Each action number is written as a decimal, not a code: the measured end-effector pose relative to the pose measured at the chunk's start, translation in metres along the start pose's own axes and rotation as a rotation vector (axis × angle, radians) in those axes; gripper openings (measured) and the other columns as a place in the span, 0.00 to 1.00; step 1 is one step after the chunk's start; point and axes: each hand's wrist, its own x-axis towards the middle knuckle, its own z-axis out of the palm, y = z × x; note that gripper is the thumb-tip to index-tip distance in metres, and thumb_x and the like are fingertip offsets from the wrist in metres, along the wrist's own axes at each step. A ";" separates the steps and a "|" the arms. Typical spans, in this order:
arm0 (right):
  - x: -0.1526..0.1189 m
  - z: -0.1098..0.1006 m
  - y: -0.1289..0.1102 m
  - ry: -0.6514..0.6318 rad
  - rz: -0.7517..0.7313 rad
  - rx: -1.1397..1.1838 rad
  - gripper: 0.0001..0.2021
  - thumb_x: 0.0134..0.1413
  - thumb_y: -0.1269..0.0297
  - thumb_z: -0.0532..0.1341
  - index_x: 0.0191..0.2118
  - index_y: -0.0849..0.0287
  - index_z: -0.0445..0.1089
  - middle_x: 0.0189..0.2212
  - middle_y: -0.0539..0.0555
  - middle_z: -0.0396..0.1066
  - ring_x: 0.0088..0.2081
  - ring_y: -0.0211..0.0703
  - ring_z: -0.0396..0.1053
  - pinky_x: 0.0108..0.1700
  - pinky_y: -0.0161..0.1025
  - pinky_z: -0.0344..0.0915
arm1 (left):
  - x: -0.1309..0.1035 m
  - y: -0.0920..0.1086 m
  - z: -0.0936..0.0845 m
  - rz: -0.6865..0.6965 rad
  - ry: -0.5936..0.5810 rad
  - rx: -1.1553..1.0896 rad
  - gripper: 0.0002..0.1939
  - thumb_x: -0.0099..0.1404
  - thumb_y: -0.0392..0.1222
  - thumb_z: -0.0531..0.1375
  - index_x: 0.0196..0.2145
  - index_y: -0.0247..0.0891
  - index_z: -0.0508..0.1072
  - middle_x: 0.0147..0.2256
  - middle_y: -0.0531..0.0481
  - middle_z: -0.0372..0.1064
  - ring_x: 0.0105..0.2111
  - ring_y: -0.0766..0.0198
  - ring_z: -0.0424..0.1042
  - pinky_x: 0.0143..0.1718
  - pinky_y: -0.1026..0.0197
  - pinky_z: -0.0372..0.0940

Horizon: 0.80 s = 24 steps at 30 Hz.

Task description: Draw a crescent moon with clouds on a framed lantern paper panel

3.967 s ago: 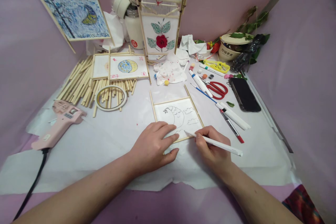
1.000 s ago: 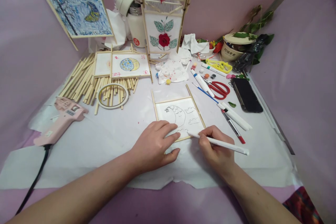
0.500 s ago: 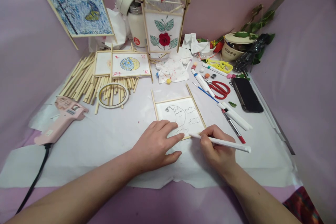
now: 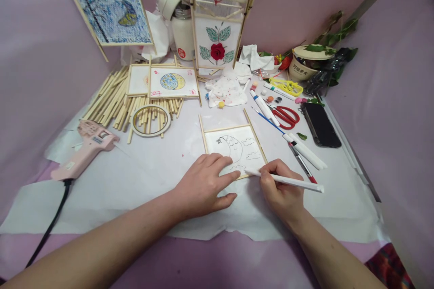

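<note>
A small white sheet (image 4: 249, 146) in a frame of thin wooden sticks lies on the covered table in front of me. Drawn on it in black line are a crescent moon with a face, a star and clouds. My left hand (image 4: 206, 185) rests with fingers spread over the sheet's lower left part, hiding some of the drawing. In my right hand (image 4: 281, 187) a white pen (image 4: 298, 182) is pinched, its tip at the sheet's lower edge near a cloud outline.
At left lie a pink glue gun (image 4: 83, 151), a tape roll (image 4: 151, 120) and many wooden sticks (image 4: 106, 99). Red-handled scissors (image 4: 286, 117), markers (image 4: 307, 151) and a phone (image 4: 320, 124) lie at right. Framed pictures (image 4: 217, 43) and a bottle (image 4: 183, 31) stand behind.
The whole view has shifted slightly, so the background things sit a little further right. Both hands stay at the sheet, and the pen tip remains near its lower edge.
</note>
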 end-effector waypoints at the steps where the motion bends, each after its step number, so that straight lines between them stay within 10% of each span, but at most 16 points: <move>1: 0.000 0.000 0.000 0.000 0.001 -0.003 0.08 0.53 0.68 0.56 0.24 0.57 0.63 0.14 0.44 0.59 0.17 0.33 0.56 0.21 0.34 0.54 | 0.000 0.000 0.000 -0.001 -0.001 -0.002 0.21 0.62 0.48 0.60 0.53 0.41 0.70 0.52 0.39 0.63 0.49 0.46 0.63 0.47 0.44 0.61; 24: 0.001 0.005 -0.004 0.000 -0.006 0.037 0.08 0.52 0.69 0.56 0.23 0.57 0.62 0.14 0.44 0.58 0.16 0.33 0.55 0.20 0.33 0.53 | -0.001 0.001 -0.001 0.005 0.023 0.017 0.18 0.62 0.49 0.59 0.47 0.37 0.69 0.49 0.40 0.66 0.48 0.49 0.63 0.45 0.48 0.61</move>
